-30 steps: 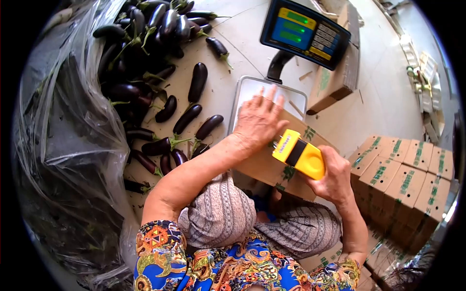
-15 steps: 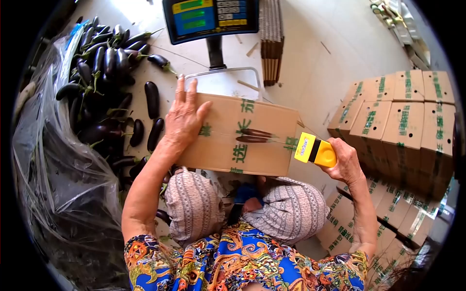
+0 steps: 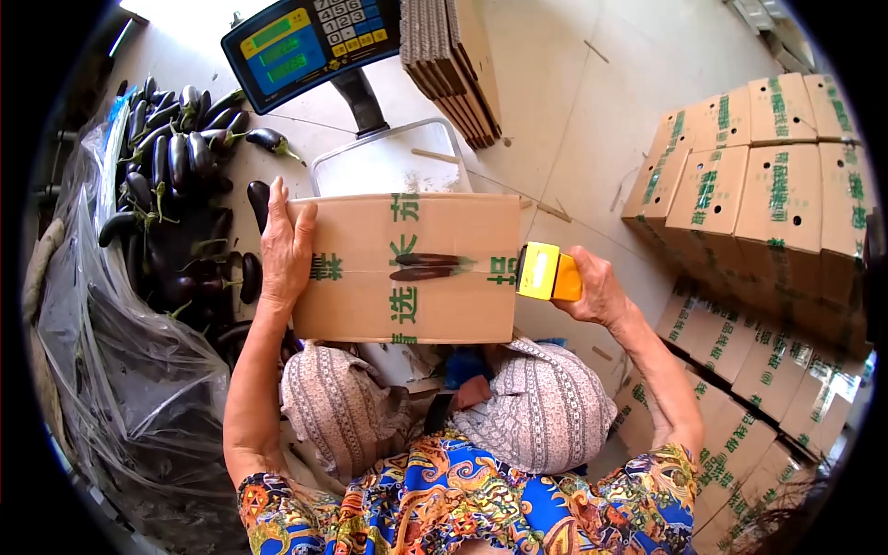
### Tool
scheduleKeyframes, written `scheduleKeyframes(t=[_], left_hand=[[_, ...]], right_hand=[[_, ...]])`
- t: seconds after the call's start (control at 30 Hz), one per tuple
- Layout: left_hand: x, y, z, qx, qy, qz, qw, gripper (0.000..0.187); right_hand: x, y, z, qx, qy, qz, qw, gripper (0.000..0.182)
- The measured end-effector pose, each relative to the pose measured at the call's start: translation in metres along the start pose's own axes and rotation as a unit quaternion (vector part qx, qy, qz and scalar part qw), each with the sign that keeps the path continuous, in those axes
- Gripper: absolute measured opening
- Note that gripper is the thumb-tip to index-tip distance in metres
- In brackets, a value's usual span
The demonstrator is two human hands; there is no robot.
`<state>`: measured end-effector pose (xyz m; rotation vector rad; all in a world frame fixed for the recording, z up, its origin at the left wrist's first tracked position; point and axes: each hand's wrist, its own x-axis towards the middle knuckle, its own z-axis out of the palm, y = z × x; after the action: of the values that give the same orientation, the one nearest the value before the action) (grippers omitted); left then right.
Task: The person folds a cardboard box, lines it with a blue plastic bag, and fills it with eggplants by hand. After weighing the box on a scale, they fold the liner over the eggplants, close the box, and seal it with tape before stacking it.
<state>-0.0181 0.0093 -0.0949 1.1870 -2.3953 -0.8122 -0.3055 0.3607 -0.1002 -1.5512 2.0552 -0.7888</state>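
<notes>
A closed cardboard carton [image 3: 361, 310] with green print and a picture of eggplants on top lies in front of my knees. My left hand [image 3: 289, 245] lies flat on its left end, fingers stretched toward the far corner and thumb apart. In my right hand [image 3: 597, 287] is a yellow tape dispenser [image 3: 552, 272], its front right at the carton's right edge. A centre seam runs along the carton's top between the two hands.
Behind the carton stands a platform scale [image 3: 430, 139] with a display [image 3: 287, 55]. Flattened cartons [image 3: 453, 74] stand beside it. Eggplants [image 3: 185, 157] are piled at left near plastic sheeting [image 3: 129, 370]. Stacked cartons [image 3: 708, 199] fill the right side.
The view has shifted, so the scale and carton appear farther left. The carton looks squarer to me, and the tape dispenser has turned level, staying close to its right end.
</notes>
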Motion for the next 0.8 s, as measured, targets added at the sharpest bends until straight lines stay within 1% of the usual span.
scheduleKeyframes(t=[0.1,0.13,0.17,0.2,0.27,0.3,0.4,0.43,0.47,0.53,0.63,0.67,0.73,0.8], left_hand=[[0.004,0.017,-0.01,-0.001,-0.065,-0.083,0.994,0.067],[0.005,0.016,-0.009,0.009,-0.062,-0.073,0.995,0.066],[0.005,0.011,-0.008,0.02,-0.062,-0.062,0.996,0.066],[0.005,0.009,-0.008,0.029,-0.063,-0.051,0.996,0.066],[0.004,0.011,-0.008,0.036,-0.068,-0.064,0.995,0.065],[0.005,0.012,-0.008,0.037,-0.069,-0.069,0.995,0.064],[0.004,0.007,-0.006,0.056,-0.055,-0.04,0.996,0.061],[0.004,0.018,-0.008,0.04,-0.065,-0.066,0.995,0.06],[0.004,0.013,-0.008,0.05,-0.061,-0.047,0.996,0.059],[0.005,0.0,-0.006,0.068,-0.055,-0.009,0.996,0.059],[0.003,0.016,-0.008,0.039,-0.063,-0.074,0.995,0.06],[0.003,0.015,-0.008,0.039,-0.064,-0.071,0.995,0.06],[0.004,0.012,-0.007,0.035,-0.062,-0.068,0.995,0.06],[0.003,0.017,-0.007,0.025,-0.062,-0.079,0.995,0.058]], right_hand=[[-0.005,0.005,0.029,0.05,0.037,0.004,0.998,0.052],[-0.007,0.008,0.037,0.065,0.051,0.004,0.997,0.053],[-0.009,0.015,0.044,0.069,0.074,-0.027,0.994,0.055],[-0.008,0.018,0.045,0.075,0.064,-0.028,0.995,0.055],[-0.003,0.027,0.042,0.083,0.044,-0.032,0.995,0.056],[-0.002,0.031,0.042,0.091,0.044,-0.043,0.994,0.054],[-0.006,0.045,0.046,0.074,0.059,-0.047,0.994,0.052],[-0.011,0.053,0.049,0.07,0.053,-0.039,0.995,0.05],[-0.017,0.064,0.051,0.064,0.049,-0.032,0.996,0.049],[-0.031,0.088,0.056,0.039,0.036,-0.006,0.999,0.047],[-0.059,0.115,0.057,-0.013,0.007,0.062,0.998,0.044],[-0.065,0.119,0.061,-0.029,0.005,0.067,0.997,0.045],[-0.066,0.112,0.054,-0.067,-0.002,0.076,0.995,0.045],[-0.054,0.092,0.064,-0.149,-0.05,0.11,0.981,0.047]])
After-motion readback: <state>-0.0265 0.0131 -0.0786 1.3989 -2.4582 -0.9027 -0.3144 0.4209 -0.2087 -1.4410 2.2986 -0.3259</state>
